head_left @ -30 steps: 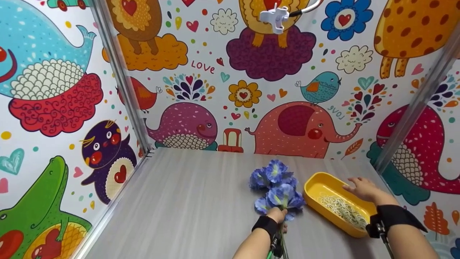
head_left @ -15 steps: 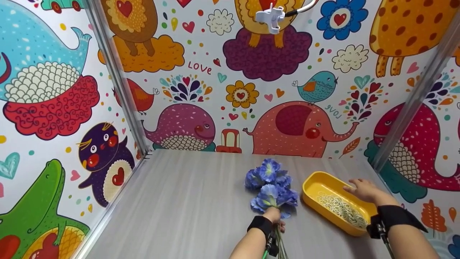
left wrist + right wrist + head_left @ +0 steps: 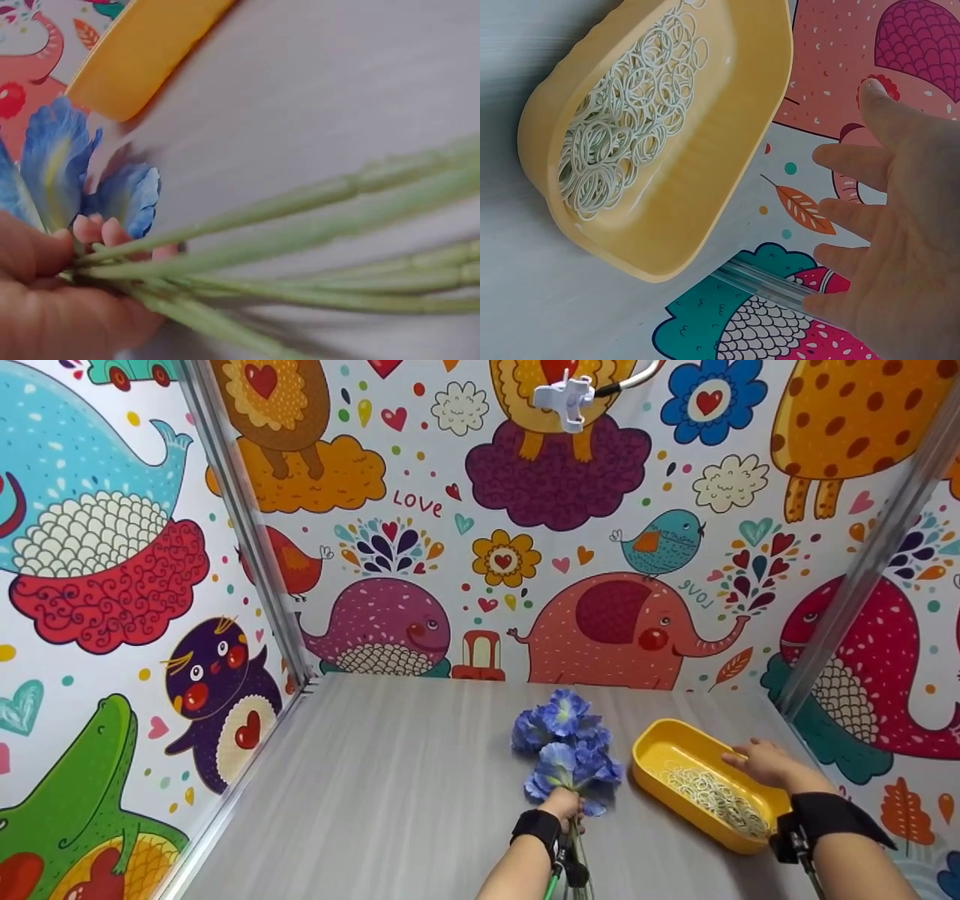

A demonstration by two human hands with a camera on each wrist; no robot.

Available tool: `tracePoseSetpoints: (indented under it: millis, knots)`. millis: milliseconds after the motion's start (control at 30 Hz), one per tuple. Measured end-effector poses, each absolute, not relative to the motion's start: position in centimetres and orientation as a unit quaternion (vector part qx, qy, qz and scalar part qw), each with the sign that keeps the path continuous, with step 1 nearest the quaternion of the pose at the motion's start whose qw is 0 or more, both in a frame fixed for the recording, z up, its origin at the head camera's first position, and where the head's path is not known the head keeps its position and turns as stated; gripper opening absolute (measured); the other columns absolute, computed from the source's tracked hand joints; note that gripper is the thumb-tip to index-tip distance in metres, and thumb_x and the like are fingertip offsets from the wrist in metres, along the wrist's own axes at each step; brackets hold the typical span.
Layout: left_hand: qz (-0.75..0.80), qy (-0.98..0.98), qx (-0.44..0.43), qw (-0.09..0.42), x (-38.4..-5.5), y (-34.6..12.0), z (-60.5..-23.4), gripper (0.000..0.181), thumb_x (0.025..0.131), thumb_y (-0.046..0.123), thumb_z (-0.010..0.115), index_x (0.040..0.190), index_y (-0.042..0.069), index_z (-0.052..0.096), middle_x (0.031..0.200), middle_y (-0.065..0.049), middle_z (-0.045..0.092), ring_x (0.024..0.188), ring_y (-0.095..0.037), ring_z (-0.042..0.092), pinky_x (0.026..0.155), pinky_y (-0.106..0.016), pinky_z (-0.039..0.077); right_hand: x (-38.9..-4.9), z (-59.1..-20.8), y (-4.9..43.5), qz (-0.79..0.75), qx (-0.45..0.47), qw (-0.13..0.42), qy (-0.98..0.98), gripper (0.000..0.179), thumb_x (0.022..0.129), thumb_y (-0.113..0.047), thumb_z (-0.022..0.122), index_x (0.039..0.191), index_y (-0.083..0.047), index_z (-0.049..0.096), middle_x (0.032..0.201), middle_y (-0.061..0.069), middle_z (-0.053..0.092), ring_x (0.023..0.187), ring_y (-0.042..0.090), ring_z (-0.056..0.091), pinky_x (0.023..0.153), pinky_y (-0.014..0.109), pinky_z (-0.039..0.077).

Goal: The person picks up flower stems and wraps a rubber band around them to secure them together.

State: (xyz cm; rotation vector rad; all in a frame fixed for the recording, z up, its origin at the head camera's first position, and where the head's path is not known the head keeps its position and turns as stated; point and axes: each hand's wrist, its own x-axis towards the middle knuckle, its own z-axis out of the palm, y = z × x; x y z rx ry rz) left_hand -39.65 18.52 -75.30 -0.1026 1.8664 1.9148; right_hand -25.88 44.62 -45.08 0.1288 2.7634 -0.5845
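Blue artificial flowers (image 3: 566,742) stand in a bunch near the middle of the table. My left hand (image 3: 561,804) grips their green stems (image 3: 337,229) just below the blooms. In the left wrist view, thumb and fingers close round the stems, which fan out to the right. My right hand (image 3: 766,765) is over the far right side of a yellow tub (image 3: 675,804). That tub has many pale rubber bands (image 3: 712,795) in a loose pile. Spread, fairly straight fingers show on the right hand (image 3: 907,217) in the right wrist view, apart from the bands and holding nothing.
The grey wood-look table (image 3: 390,780) meets walls printed with cartoon animals. Metal posts (image 3: 262,532) stand at the corners. A white clamp (image 3: 566,397) on a bent arm hangs high at the back. Both wrists wear black straps (image 3: 536,826) with cables.
In the head view, the left hand and flowers have shifted slightly left. The right hand stays by the tub, its fingers now a little lower over the rim.
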Motion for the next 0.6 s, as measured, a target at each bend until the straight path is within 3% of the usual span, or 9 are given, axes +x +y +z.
tracePoseSetpoints:
  millis: [67, 167, 233, 367, 500, 600]
  knots:
    - [0.721, 0.644, -0.069, 0.246, -40.7, 18.7, -76.7, 0.03, 0.104, 0.015, 0.033, 0.082, 0.007, 0.051, 0.066, 0.0, 0.043, 0.057, -0.012, 0.04, 0.058, -0.039, 0.045, -26.0, -45.2, 44.5, -0.203, 0.043, 0.158, 0.965, 0.091, 0.091, -0.069, 0.041, 0.139, 0.008, 0.041, 0.144, 0.044, 0.016, 0.128, 0.064, 0.015, 0.101, 0.079, 0.014]
    - [0.747, 0.617, -0.089, 0.233, -41.2, 18.4, -76.5, 0.027, 0.104, 0.019, 0.035, 0.085, 0.008, 0.051, 0.069, 0.0, 0.04, 0.061, -0.012, 0.04, 0.064, -0.039, 0.049, -26.4, -45.3, 44.4, -0.198, 0.037, 0.159, 0.967, 0.093, 0.09, -0.07, 0.041, 0.14, 0.008, 0.04, 0.144, 0.045, 0.017, 0.127, 0.065, 0.015, 0.101, 0.079, 0.015]
    - [0.779, 0.582, -0.077, 0.221, -41.8, 17.9, -76.2, 0.027, 0.105, 0.019, 0.035, 0.084, 0.012, 0.051, 0.068, 0.003, 0.042, 0.06, -0.01, 0.044, 0.061, -0.035, 0.051, -26.6, -45.3, 44.3, -0.197, 0.038, 0.16, 0.967, 0.093, 0.089, -0.071, 0.041, 0.14, 0.007, 0.04, 0.144, 0.044, 0.016, 0.127, 0.064, 0.016, 0.101, 0.079, 0.015]
    - [0.842, 0.516, -0.027, 0.158, -42.8, 17.2, -74.8, 0.027, 0.104, 0.029, 0.042, 0.088, 0.01, 0.052, 0.071, 0.004, 0.049, 0.068, -0.011, 0.054, 0.069, -0.033, 0.053, -27.1, -45.5, 44.2, -0.194, 0.036, 0.16, 0.967, 0.093, 0.089, -0.07, 0.041, 0.139, 0.008, 0.041, 0.144, 0.045, 0.016, 0.127, 0.064, 0.017, 0.101, 0.078, 0.016]
    - [0.9, 0.417, 0.048, 0.114, -43.7, 16.0, -71.8, 0.026, 0.097, 0.037, 0.052, 0.089, 0.012, 0.053, 0.076, 0.006, 0.052, 0.076, -0.01, 0.057, 0.074, -0.03, 0.053, -27.4, -46.0, 44.2, -0.193, 0.03, 0.164, 0.967, 0.087, 0.093, -0.065, 0.043, 0.137, 0.01, 0.042, 0.141, 0.046, 0.018, 0.125, 0.065, 0.02, 0.101, 0.078, 0.019]
    - [0.93, 0.34, 0.098, 0.102, -42.8, 14.2, -67.1, 0.023, 0.097, 0.035, 0.051, 0.091, 0.012, 0.052, 0.077, 0.006, 0.052, 0.077, -0.009, 0.056, 0.079, -0.031, 0.052, -27.6, -46.7, 44.1, -0.203, 0.022, 0.173, 0.964, 0.079, 0.096, -0.056, 0.048, 0.134, 0.014, 0.042, 0.137, 0.046, 0.028, 0.12, 0.062, 0.031, 0.1, 0.075, 0.025]
